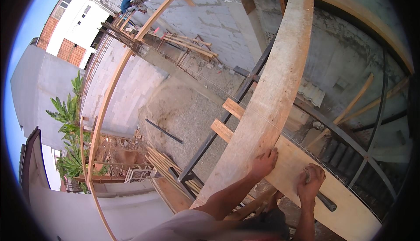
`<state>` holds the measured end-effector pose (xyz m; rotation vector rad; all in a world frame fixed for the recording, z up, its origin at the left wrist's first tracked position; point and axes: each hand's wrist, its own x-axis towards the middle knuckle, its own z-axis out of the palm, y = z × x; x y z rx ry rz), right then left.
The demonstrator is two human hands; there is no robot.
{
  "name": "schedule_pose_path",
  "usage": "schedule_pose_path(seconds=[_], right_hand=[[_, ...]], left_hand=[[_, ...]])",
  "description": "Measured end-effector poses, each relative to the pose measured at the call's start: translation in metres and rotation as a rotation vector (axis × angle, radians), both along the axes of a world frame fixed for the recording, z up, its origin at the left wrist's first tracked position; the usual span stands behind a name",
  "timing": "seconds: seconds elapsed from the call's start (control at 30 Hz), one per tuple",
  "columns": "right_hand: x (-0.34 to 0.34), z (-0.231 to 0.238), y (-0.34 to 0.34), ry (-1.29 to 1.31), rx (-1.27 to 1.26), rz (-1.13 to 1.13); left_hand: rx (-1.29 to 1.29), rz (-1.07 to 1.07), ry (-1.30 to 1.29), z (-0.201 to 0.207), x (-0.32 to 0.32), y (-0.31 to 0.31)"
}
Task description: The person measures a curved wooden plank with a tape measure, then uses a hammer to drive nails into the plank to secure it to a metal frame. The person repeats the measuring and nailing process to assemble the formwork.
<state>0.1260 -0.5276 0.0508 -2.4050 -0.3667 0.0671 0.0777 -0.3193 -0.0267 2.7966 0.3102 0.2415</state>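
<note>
My left hand (264, 162) rests at the edge of a long, pale wooden plank (280, 66), where a lighter wooden board (288, 162) meets it. Its fingers are curled and pressed together; whether anything small is between them cannot be seen. On the lighter board, my right hand (311, 180) is closed around a tool. The tool's dark handle (327, 202) sticks out toward the lower right, while its other end is hidden by my fingers. Two short wood blocks (222, 130) jut out from under the plank's left side.
A dark metal beam (210, 142) runs beneath the plank, high above sandy ground (175, 105). Thin string crosses the plank. Curved wooden strips (105, 96) stand at left; a curved metal bar (337, 131) lies right. Another person (127, 4) is far off beside a block wall (205, 22).
</note>
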Motion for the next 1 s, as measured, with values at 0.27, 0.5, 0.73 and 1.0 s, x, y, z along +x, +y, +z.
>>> schedule_pose_path(seconds=[0.27,0.5,0.73,1.0], right_hand=[[0.042,-0.018,-0.004,0.001,-0.279,-0.204],[0.053,-0.029,-0.011,0.107,-0.415,-0.142],[0.051,-0.039,-0.008,0.099,-0.361,-0.15],[0.031,0.008,-0.004,-0.028,-0.028,-0.117]], left_hand=[[-0.021,0.001,0.089,0.0,0.0,0.0],[-0.049,-0.016,0.109,-0.001,-0.001,0.001],[-0.031,-0.032,0.069,-0.01,-0.002,0.003],[-0.049,-0.031,0.116,-0.003,0.001,0.004]])
